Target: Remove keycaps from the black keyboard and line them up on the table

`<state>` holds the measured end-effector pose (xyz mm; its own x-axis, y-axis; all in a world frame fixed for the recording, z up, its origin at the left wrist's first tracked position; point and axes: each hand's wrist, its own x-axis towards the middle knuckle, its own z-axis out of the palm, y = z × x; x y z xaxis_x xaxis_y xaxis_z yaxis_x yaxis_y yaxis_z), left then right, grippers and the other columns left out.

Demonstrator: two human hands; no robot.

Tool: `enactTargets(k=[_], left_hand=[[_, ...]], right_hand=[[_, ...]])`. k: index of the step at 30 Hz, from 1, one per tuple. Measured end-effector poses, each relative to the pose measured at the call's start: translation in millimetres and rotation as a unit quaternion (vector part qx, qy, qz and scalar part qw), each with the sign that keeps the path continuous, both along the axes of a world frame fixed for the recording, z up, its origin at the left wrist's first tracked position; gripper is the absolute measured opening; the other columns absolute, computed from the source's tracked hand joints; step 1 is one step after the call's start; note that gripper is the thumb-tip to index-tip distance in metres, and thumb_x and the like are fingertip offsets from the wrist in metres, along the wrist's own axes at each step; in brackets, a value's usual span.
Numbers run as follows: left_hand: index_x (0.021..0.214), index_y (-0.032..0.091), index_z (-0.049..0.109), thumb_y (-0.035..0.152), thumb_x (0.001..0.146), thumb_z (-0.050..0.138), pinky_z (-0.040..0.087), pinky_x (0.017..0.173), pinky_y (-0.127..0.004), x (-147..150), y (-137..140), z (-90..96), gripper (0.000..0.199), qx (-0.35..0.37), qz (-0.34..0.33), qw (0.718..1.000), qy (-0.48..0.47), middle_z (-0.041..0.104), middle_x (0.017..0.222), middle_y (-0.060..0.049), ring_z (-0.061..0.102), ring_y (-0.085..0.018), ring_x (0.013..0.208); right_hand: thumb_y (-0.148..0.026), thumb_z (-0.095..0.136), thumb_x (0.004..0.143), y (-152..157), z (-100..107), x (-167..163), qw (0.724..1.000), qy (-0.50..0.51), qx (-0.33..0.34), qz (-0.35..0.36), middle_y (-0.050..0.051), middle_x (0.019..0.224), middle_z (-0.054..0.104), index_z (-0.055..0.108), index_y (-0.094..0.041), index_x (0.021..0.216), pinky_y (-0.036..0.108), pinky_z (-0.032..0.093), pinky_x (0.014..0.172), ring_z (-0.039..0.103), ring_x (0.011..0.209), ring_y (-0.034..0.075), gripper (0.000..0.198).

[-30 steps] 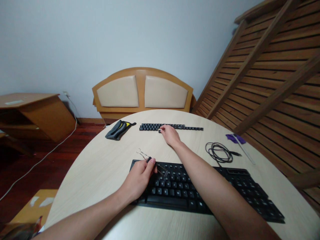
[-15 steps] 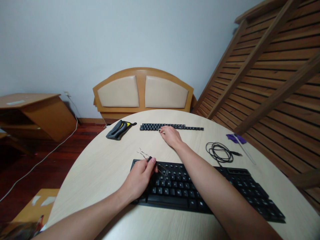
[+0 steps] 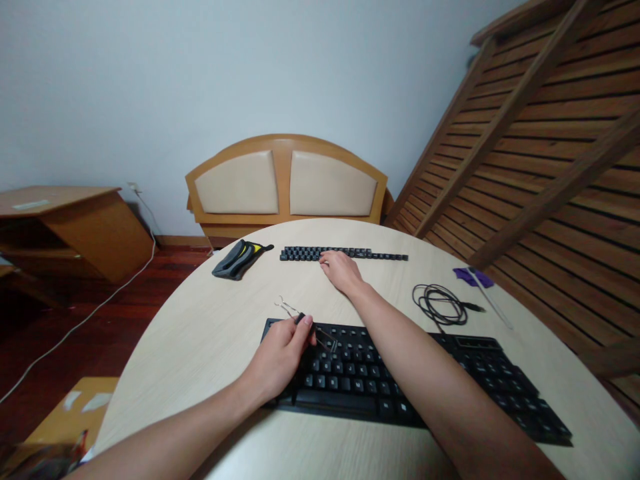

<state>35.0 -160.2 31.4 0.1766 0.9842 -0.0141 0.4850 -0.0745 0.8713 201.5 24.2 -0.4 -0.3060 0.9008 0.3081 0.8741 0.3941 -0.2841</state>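
My left hand [image 3: 283, 350] is closed round a wire keycap puller [image 3: 301, 319], whose thin metal loops stick out on both sides of the fist. It rests over the left part of a black keyboard [image 3: 345, 402], where several upper keys are off and bare switch posts show. Across the table my right hand [image 3: 341, 270] is closed in a pinch at the near line of the keycaps [image 3: 301, 253], which are set out in rows. A keycap seems to be at its fingertips, mostly hidden by the fingers. My right forearm crosses above the keyboard and covers part of it.
A grey and black pouch with yellow trim [image 3: 239, 260] lies at the table's left. To the right are a coiled black cable [image 3: 437, 305], a purple cloth [image 3: 473, 277] and a thin pale stick [image 3: 493, 303]. The round table [image 3: 200, 320] has a curved edge.
My right fingertips have shifted very slightly to the right along the keycap rows. My left hand keeps its hold on the keycap puller, and nothing else has visibly moved.
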Motion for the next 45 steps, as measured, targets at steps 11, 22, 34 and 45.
enactTargets(k=[11, 22, 34, 45], left_hand=[[0.069, 0.017, 0.061, 0.053, 0.096, 0.033, 0.031, 0.056, -0.027, -0.8, -0.2, -1.1, 0.053, -0.003, 0.003, 1.000, 0.003, 0.046, 0.054, 0.002, 0.043, -0.016, 0.054], [0.068, 0.017, 0.060, 0.053, 0.096, 0.032, 0.031, 0.055, -0.026, -1.0, 1.4, -2.2, 0.054, 0.007, -0.002, 1.000, 0.009, 0.050, 0.057, 0.000, 0.047, -0.017, 0.057], [0.066, 0.018, 0.060, 0.053, 0.095, 0.031, 0.032, 0.058, -0.027, 2.0, -0.1, 1.6, 0.054, 0.012, -0.006, 0.998, 0.056, 0.053, 0.055, 0.000, 0.049, -0.019, 0.057], [0.067, 0.018, 0.061, 0.053, 0.095, 0.032, 0.033, 0.057, -0.028, 0.5, 1.1, 2.1, 0.054, 0.013, -0.001, 0.995, 0.101, 0.055, 0.056, -0.002, 0.051, -0.020, 0.057]], right_hand=[[-0.019, 0.055, 0.091, 0.9, -0.4, -0.7, 1.000, 0.005, -0.006, -0.002, 0.001, 0.131, 0.063, 0.074, -0.026, 0.097, 0.033, 0.042, 0.103, 0.057, 0.118, 0.022, 0.021], [-0.012, 0.063, 0.082, -14.0, 32.9, 2.4, 0.999, -0.025, -0.022, 0.027, 0.006, 0.134, 0.061, 0.073, -0.021, 0.099, 0.038, 0.040, 0.105, 0.054, 0.123, 0.026, 0.022], [-0.046, 0.060, 0.088, -152.2, 52.6, 57.9, 0.974, 0.003, -0.135, 0.182, 0.006, 0.134, 0.060, 0.065, -0.027, 0.122, 0.042, 0.039, 0.107, 0.053, 0.125, 0.026, 0.039], [-0.071, 0.069, 0.067, -185.6, 27.7, 64.5, 0.964, 0.022, -0.183, 0.192, 0.007, 0.154, 0.036, 0.034, -0.028, 0.150, 0.050, 0.027, 0.115, 0.033, 0.139, 0.033, 0.100]])
